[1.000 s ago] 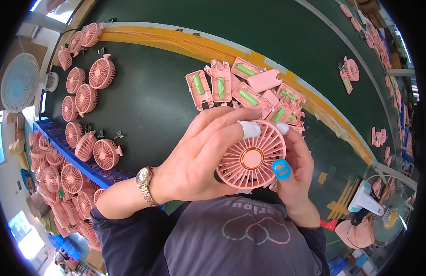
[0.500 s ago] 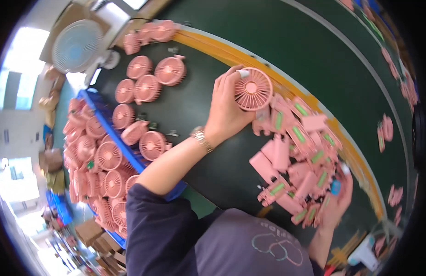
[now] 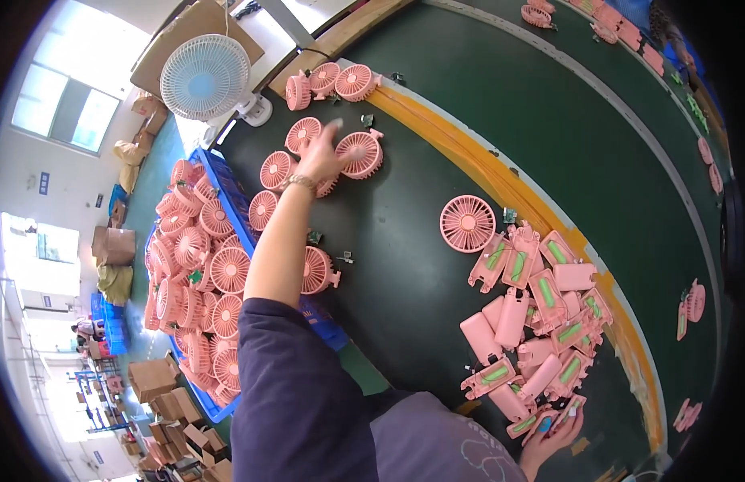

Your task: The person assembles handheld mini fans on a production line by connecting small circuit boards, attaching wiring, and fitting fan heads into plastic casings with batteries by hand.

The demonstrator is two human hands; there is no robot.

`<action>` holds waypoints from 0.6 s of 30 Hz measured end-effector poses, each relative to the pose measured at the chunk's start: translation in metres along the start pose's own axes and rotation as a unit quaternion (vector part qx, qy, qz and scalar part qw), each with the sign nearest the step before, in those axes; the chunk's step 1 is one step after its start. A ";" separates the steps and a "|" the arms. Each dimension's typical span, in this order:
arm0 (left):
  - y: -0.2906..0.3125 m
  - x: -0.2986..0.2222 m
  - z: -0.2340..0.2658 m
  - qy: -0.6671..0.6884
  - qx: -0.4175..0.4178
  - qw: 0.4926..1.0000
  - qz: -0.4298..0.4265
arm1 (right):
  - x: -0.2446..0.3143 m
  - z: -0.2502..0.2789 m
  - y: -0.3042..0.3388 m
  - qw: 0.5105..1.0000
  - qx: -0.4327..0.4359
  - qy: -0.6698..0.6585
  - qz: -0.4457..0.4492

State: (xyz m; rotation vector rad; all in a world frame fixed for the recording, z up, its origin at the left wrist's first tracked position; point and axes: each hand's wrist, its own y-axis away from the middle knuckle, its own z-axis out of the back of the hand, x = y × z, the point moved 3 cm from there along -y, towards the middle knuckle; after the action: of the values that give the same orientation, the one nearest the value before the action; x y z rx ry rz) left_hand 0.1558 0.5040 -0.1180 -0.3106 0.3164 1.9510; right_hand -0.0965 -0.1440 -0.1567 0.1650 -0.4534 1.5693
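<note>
My left hand [image 3: 319, 158] reaches over a group of round pink fan heads at the upper left, fingers spread and nothing gripped. Its thumb is beside or touching one fan head [image 3: 361, 154]; another fan head [image 3: 304, 135] lies by the fingertips. At the lower right, my right hand [image 3: 556, 440] has thumb and fingers around a pink handle shell [image 3: 566, 411] at the near end of a pile. A blue cover shows on one of its digits. The piled shells [image 3: 547, 291] are pink, several with green batteries inside. One fan head [image 3: 467, 224] lies face up beside the pile.
A blue crate [image 3: 228, 201] heaped with pink fan heads stands left of the dark work surface. Behind it is a white desk fan [image 3: 205, 78]. Yellow tape [image 3: 461, 157] edges the surface, and a green conveyor belt [image 3: 549, 120] carrying pink parts runs beyond.
My left hand has let go of a fan head beside the pile and moved left to the other fan heads. My right hand has drawn nearer and closed around a shell. The view has shifted.
</note>
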 end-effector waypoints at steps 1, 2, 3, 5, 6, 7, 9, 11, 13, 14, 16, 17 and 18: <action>0.005 -0.003 -0.008 -0.036 0.055 0.998 0.013 | -0.001 -0.003 0.002 1.000 0.000 -0.009 -0.018; 0.017 -0.007 -0.016 -0.072 0.110 0.991 0.027 | -0.002 -0.004 0.005 0.999 0.001 -0.018 -0.036; 0.024 -0.013 -0.022 -0.084 0.094 0.992 0.026 | -0.004 -0.007 0.006 0.999 0.002 -0.016 -0.039; 0.051 -0.038 -0.030 -0.103 0.069 0.991 0.048 | -0.007 -0.011 0.009 0.991 -0.014 -0.100 -0.082; 0.062 -0.046 -0.038 -0.124 0.063 0.990 0.020 | -0.006 -0.011 0.009 0.992 -0.007 -0.096 -0.083; 0.077 -0.058 -0.043 -0.130 0.050 0.990 0.018 | -0.003 -0.009 0.006 0.994 -0.004 -0.084 -0.075; 0.107 -0.094 -0.051 -0.134 0.051 0.989 0.023 | 0.000 -0.006 0.000 0.992 0.010 -0.094 -0.084; 0.128 -0.121 -0.056 -0.131 0.059 0.990 0.010 | -0.008 -0.005 -0.001 0.993 0.019 -0.080 -0.087; 0.141 -0.127 -0.059 -0.120 0.050 0.991 -0.020 | -0.016 -0.007 -0.006 0.988 0.008 -0.114 -0.103; 0.145 -0.128 -0.060 -0.118 0.045 0.991 -0.043 | -0.022 -0.004 -0.007 0.988 0.012 -0.111 -0.103; 0.142 -0.126 -0.050 -0.085 0.068 0.992 -0.063 | -0.037 0.004 -0.010 0.996 -0.001 -0.022 -0.086; 0.138 -0.124 -0.044 -0.053 0.087 0.991 -0.086 | -0.049 0.008 -0.007 0.995 -0.004 0.019 -0.096; 0.118 -0.119 -0.035 -0.028 0.084 0.992 -0.090 | -0.057 0.009 -0.004 0.995 -0.003 0.026 -0.098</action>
State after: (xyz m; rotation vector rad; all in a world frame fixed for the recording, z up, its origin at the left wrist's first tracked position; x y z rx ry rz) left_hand 0.0954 0.3453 -0.0992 -0.1679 0.3983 1.7401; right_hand -0.0904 -0.2000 -0.1694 0.1586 -0.3902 1.3771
